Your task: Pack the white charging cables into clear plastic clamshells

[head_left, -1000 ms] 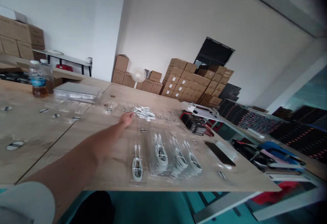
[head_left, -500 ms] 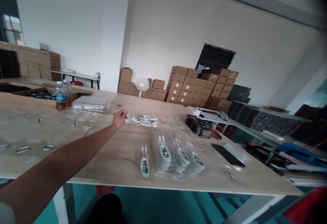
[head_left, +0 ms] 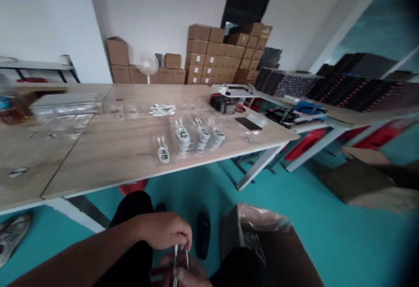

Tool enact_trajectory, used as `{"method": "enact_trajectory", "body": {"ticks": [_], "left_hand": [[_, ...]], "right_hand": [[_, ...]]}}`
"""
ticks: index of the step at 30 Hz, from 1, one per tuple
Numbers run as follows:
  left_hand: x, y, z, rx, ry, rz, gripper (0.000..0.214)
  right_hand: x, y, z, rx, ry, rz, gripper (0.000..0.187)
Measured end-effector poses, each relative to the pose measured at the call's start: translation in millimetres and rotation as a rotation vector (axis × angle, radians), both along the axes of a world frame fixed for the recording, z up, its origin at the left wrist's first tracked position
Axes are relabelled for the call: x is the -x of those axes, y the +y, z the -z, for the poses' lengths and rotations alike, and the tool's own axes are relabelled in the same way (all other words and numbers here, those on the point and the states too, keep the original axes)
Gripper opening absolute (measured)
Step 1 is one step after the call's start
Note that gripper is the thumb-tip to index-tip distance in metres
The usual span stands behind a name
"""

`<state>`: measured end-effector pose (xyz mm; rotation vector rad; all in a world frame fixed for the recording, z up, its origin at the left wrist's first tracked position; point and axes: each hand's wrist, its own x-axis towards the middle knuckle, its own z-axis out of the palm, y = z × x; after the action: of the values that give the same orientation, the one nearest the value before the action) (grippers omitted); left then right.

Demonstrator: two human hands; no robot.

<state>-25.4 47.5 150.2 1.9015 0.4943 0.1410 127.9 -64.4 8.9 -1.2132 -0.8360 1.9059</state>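
My left hand (head_left: 163,231) is low over my lap, its fingers pinched shut on a thin white cable (head_left: 180,255) that hangs down in a loop. Just beneath, at the bottom edge, my right hand (head_left: 188,277) shows only in part and is curled around the cable's lower end. On the wooden table (head_left: 108,156) ahead lie a loose pile of white cables (head_left: 162,110) and a row of coiled cables in clear bags (head_left: 190,136).
An open cardboard box with a plastic liner (head_left: 262,243) stands on the teal floor by my right knee. On the table are a dark phone (head_left: 248,124), a black stack (head_left: 222,103), clear trays (head_left: 65,103) and a bottle (head_left: 9,108). Cartons (head_left: 222,55) line the back wall.
My left hand took a white cable from the loose pile and drew back down to my lap, where my right hand has joined it. The view has dropped and swung right.
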Motion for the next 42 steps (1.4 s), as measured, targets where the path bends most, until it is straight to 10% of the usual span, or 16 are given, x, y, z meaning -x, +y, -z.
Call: {"method": "enact_trajectory", "body": {"ticks": [6, 13, 19, 24, 32, 42], "left_hand": [[-22.9, -16.8, 98.9, 0.322, -0.18, -0.784, 0.037], [-36.1, -68.5, 126.1, 0.837, -0.19, -0.558, 0.034], [-37.6, -66.9, 144.7, 1.196, -0.303, -0.665, 0.029], [-31.8, -62.3, 156.3, 1.122, -0.295, -0.782, 0.037], [-32.6, -72.0, 148.6, 0.615, -0.142, -0.529, 0.038], [-33.3, -63.6, 159.8, 1.211, -0.348, -0.621, 0.051]], "right_hand": [[-2.7, 4.1, -8.8, -0.006, 0.204, 0.559, 0.042], [-8.1, 15.8, 6.2, -0.047, 0.095, 0.683, 0.041], [-2.5, 18.2, 3.3, -0.033, 0.105, 0.599, 0.042], [-9.4, 25.3, 2.0, -0.112, -0.214, 0.661, 0.042], [-21.7, 21.6, 15.7, -0.014, -0.454, 0.758, 0.046], [-19.1, 23.9, 1.2, 0.032, 0.117, 0.807, 0.042]]}}
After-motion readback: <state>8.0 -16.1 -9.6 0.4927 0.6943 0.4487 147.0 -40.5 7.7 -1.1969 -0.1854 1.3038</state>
